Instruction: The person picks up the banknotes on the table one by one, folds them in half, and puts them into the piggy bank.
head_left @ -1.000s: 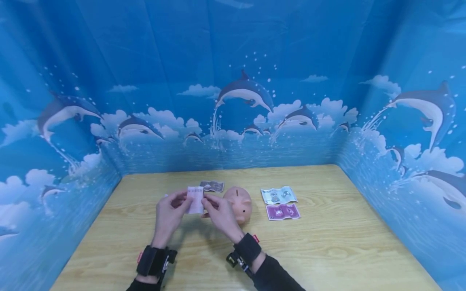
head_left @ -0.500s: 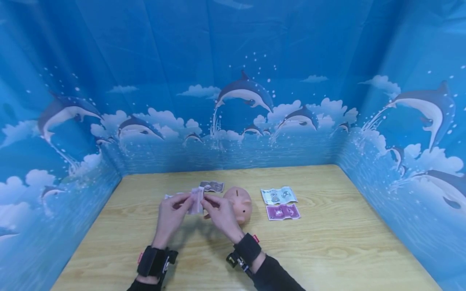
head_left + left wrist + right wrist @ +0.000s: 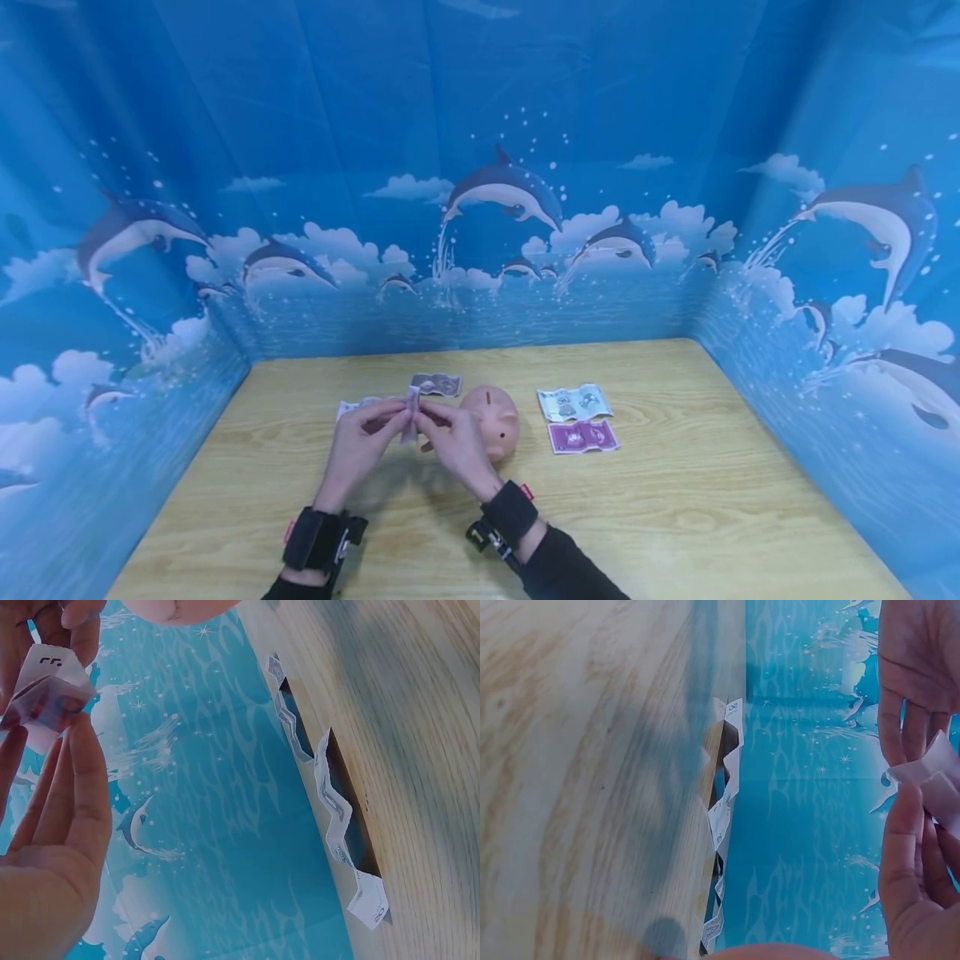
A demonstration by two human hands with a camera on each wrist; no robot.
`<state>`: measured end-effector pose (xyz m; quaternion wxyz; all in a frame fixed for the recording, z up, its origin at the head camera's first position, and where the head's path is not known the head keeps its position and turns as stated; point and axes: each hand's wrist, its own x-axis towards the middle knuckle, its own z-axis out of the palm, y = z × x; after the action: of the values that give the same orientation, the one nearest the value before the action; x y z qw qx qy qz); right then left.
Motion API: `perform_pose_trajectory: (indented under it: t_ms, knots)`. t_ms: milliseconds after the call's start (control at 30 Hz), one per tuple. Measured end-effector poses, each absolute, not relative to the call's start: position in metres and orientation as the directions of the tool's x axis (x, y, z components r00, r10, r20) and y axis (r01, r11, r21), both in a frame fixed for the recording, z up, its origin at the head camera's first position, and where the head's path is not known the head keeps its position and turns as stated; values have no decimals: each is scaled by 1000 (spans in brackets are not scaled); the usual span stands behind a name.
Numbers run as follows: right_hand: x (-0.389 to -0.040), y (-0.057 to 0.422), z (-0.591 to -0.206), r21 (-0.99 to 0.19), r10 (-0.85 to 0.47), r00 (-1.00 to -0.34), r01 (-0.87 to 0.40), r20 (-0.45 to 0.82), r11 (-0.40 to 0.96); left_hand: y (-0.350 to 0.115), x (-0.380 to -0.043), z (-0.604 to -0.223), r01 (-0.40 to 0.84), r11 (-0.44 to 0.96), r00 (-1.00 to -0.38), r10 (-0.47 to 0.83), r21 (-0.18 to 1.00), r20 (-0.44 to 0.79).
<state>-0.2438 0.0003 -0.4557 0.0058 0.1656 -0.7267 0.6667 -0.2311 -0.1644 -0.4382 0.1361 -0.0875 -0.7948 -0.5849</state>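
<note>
Between my two hands, above the table, is a pale pinkish-purple banknote [image 3: 410, 417], folded into a narrow strip. My left hand [image 3: 358, 442] pinches its left side with thumb and fingertips, and my right hand [image 3: 457, 446] pinches the right side. In the left wrist view the folded banknote [image 3: 54, 694] shows a crease with a reddish print inside; the right wrist view shows its pale layers. A pink piggy bank [image 3: 495, 425] with a slot in its back stands just right of my right hand, which partly covers it.
Behind the hands lies a grey-brown banknote [image 3: 437, 384]. Another pale banknote [image 3: 351, 407] is partly hidden by the left hand. Right of the piggy bank lie a light green-blue banknote [image 3: 575, 403] and a purple banknote [image 3: 583, 437]. A dolphin-print curtain [image 3: 480, 308] encloses the wooden table [image 3: 675, 500].
The banknote has gone from a wider flat piece to a narrow folded strip. My left hand has shifted right, closer to my right hand, uncovering more of the pale banknote behind it.
</note>
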Motion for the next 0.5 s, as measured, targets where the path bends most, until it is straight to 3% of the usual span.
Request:
perform_pose_trajectory:
  t_ms: [233,500]
  knots:
    - [-244,1,-456,-962,-240,-938,-267,248,49,-161,-223,-425,240,285,-967,-12,928,254]
    - [-244,0,-455,-948,-268,-925,-304,270,95,-167,-230,-438,257,266,-962,-17,929,272]
